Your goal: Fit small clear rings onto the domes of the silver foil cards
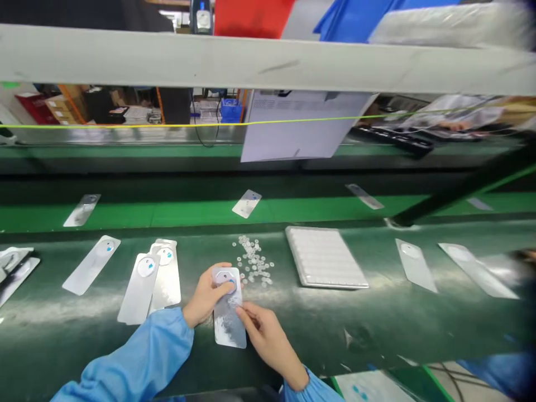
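My left hand [208, 297] grips the top of a clear plastic blister card [229, 312] with a round pocket, thumb pressed on the pocket. My right hand [266, 335] touches the card's right edge at mid-length with pinched fingertips; whether a small piece sits between them is not visible. The card lies on the dark green bench. Just behind it is a scatter of small white round discs [253, 261]. Both sleeves are light blue.
Stacked blister cards [156, 279] lie left of my hands, and another card [92, 263] farther left. A white tray [324, 257] sits at right, with more cards [414, 263] beyond. Cards ride the green conveyor [247, 203]. A paper sheet [301, 125] hangs overhead.
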Available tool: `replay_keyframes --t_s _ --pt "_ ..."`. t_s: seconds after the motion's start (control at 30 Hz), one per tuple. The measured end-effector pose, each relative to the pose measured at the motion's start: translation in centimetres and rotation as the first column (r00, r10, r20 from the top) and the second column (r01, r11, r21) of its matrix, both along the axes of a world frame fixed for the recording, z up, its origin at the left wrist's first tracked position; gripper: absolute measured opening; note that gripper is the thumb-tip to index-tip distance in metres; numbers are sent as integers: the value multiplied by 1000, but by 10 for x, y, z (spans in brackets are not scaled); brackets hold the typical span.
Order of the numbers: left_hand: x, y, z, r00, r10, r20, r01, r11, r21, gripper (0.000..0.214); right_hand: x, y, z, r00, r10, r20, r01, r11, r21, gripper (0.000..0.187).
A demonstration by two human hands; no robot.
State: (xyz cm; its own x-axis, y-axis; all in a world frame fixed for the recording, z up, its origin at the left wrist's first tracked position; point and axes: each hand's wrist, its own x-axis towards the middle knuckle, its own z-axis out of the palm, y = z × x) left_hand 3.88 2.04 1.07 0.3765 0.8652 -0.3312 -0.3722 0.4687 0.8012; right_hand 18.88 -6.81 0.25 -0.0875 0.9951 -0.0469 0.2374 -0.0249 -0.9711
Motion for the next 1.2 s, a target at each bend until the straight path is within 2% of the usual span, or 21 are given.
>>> replay_keyframes --t_s 0.07,0.1,0.17,0.23,0.3,0.43,0.53,0.67,0.77,0.87,1.0,1.1,1.2 --pt "1 -3 -5 1000 5 -9 -5 1000 -8 61 -1 -2 1 997 -30 73 30 1000 8 41" --pt "1 -5 -7 1000 2 -26 -3 1000 -8 58 -1 -2 3 990 -87 111 84 996 36 38" --pt "1 -6 -8 997 -3 -81 4 1000 10 51 -1 0 6 951 -248 186 217 961 170 31" --pt "1 -7 -9 990 -14 -143 21 998 51 44 -1 5 8 907 -344 243 251 905 344 26" --pt "0 -8 -10 984 -31 -177 48 995 89 42 0 12 8 897 -313 312 150 880 450 25" --pt "-2 -8 -12 977 -40 -210 74 985 155 46 2 24 1 854 -246 459 -18 867 498 29" --pt "-3 -7 -14 980 -71 -187 100 983 151 50 4 28 -4 822 -253 510 -48 862 504 27" --pt "-4 -6 -15 986 -105 -131 118 988 96 50 6 32 -5 824 -247 510 -58 859 509 22" --pt "-4 -5 -15 986 -105 -129 115 990 77 51 4 34 -3 839 -235 491 -31 880 474 20" --pt "-4 -5 -16 987 -99 -128 107 992 61 50 0 36 0 887 -220 406 53 922 385 23" --pt "-3 -2 -21 993 -82 -81 84 996 20 51 -4 41 7 969 -227 98 213 967 139 29" --pt "-3 -2 -24 997 -68 -41 68 998 -4 54 11 32 16 937 -326 -123 325 945 -24 36" --pt "-3 -2 -25 998 -58 9 59 997 -50 61 65 -7 21 850 -505 -150 495 863 -104 36"
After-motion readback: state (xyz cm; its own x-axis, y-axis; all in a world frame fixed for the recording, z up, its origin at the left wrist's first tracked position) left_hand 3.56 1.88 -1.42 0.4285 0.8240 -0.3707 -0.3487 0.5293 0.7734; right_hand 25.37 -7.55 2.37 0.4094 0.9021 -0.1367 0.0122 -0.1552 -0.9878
